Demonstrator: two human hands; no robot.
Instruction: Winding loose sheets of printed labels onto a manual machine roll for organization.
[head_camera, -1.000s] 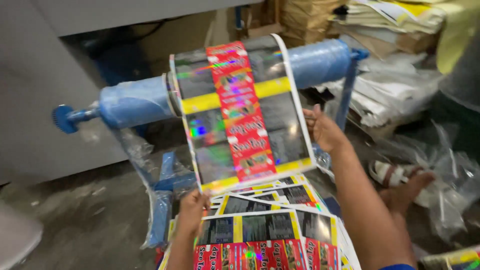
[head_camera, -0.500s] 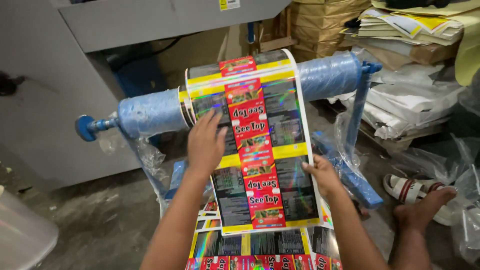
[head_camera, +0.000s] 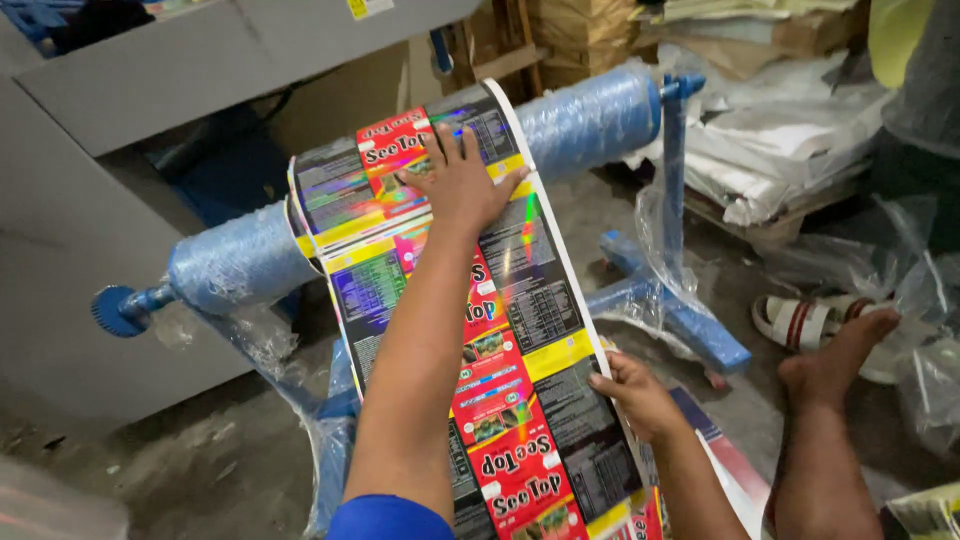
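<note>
A person's left hand (head_camera: 462, 185) lies flat and open, fingers spread, pressed on the printed packaging film (head_camera: 520, 330) where it curves over the roll, while the right hand (head_camera: 640, 395) closes thumb over fingers on the film's right edge, lower down and nearer the body. The film, a glossy web with a red centre strip, yellow bands and dark panels, runs away from the person: its long axis climbs from the bottom of the view, under the left forearm, up to the roll ahead. That roll sits on a plastic-wrapped blue roller (head_camera: 590, 115) whose axis lies crosswise to the film, slanting from a blue end knob (head_camera: 118, 310) beyond and left of the left hand to a blue stand post (head_camera: 675, 170) to the right of it. The left hand is therefore the one on the roll itself; the right hand holds the loose length just beside the person's knee. Past the roller stands a grey machine cabinet (head_camera: 120, 150). Right of the right hand, a bare foot (head_camera: 840, 355) rests on the concrete floor (head_camera: 180, 470), near a striped sandal (head_camera: 800, 320). Stacked sheets and clear plastic wrap (head_camera: 790, 150) lie farther right, well apart from both hands.
</note>
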